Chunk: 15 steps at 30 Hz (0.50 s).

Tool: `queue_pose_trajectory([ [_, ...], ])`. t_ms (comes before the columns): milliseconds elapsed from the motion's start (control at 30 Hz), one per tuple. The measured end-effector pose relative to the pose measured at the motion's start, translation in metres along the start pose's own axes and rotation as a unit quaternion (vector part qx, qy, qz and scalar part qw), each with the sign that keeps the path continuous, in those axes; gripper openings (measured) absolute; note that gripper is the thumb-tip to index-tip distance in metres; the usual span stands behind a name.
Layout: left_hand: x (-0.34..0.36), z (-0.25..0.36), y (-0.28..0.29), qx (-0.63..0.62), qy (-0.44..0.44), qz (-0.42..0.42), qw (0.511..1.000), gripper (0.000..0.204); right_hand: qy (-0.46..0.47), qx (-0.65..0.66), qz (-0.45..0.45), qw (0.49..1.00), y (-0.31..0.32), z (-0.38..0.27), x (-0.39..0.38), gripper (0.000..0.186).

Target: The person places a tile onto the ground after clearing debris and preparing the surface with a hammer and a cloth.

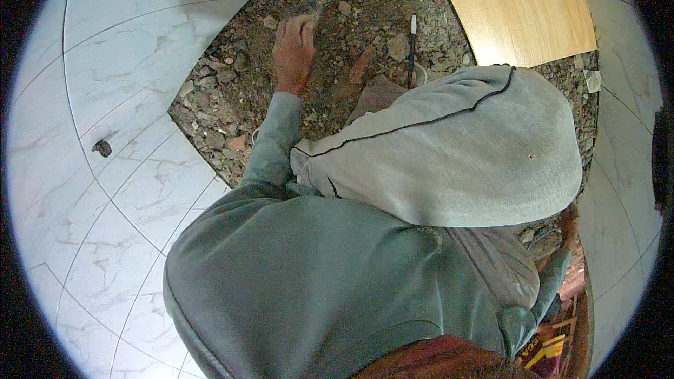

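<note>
My left hand (293,52) rests on loose, stony rubble (326,74), its fingers curled down against it. Whether something small is in those fingers is hidden. Far at the right, my right hand (569,222) shows only as a dark sliver past my bent, grey-trousered leg (449,147); its fingers cannot be made out. Right of the left hand lies a reddish-brown elongated shape (361,64), too unclear to name. A thin dark rod with a white end (412,49) lies on the rubble beyond my leg.
Pale marbled floor tiles (112,98) border the rubble on the left, and similar tiles (621,168) on the right. A wood-grain panel (523,7) covers the upper right. A small dark lump (102,147) sits on the left tiles. A yellow-and-dark-red packet (544,356) is at lower right.
</note>
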<state>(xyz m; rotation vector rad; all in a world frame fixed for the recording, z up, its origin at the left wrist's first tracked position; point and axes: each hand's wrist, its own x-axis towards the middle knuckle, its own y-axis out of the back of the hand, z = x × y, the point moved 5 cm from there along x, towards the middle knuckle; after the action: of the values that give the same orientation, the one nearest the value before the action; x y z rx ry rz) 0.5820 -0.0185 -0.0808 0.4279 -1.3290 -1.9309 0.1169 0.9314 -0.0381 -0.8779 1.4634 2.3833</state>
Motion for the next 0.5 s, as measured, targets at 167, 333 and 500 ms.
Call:
queue_pose_trajectory([
  [167,0.012,0.036,-0.006,-0.136,-0.100,-0.076,0.983,0.024,0.130,0.001,0.052,0.990,-0.055,0.018,0.004,0.049],
  [333,0.017,0.109,-0.051,-0.094,-0.082,-0.231,0.965,0.038,0.256,-0.075,0.055,0.962,-0.081,-0.016,0.028,0.058],
  [500,0.019,0.145,-0.080,-0.125,-0.051,-0.296,0.946,0.028,0.115,-0.047,-0.039,0.991,-0.076,-0.052,0.022,0.063],
])
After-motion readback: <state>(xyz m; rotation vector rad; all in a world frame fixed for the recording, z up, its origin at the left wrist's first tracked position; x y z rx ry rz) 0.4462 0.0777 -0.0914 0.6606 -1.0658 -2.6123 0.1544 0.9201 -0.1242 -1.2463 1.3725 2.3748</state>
